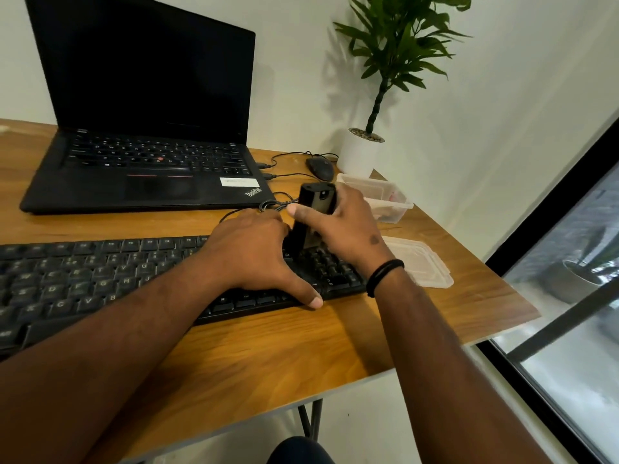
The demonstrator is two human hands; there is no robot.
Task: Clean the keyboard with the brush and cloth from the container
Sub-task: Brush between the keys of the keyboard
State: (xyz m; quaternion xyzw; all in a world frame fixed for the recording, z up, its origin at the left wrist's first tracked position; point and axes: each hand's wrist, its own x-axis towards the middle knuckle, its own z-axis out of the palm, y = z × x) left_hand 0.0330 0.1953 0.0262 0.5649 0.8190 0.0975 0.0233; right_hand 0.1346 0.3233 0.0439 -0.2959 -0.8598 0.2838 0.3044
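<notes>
Fingers [303,211] of right hand [348,229]: wrapped around black brush [313,216], thumb across its front face, body held upright, lower end down on keys at right end of keyboard [134,276]. Grip apparently chosen to press bristle end straight into key gaps; bristles themselves hidden.

Fingers [311,301] of left hand [258,259]: spread flat, grasping nothing, palm on keys at 9 o'clock of brush, thumb hooked over front edge. Likely bracing against sliding while brushing.

Keyboard: black, lying across desk [268,356] front, right end under both hands.

Container [385,199]: clear plastic, open, at 1 o'clock of brush, something pale and reddish inside, possibly cloth; cannot tell.

Lid [422,262]: clear, flat on desk at 3 o'clock of keyboard's right end, set aside for access.

Laptop [144,128]: open, screen dark, at 11 o'clock. Mouse [320,167] and potted plant [378,95] at 12 to 1 o'clock, near wall.

Stage, judged: brushing under way; wiping not yet done.
</notes>
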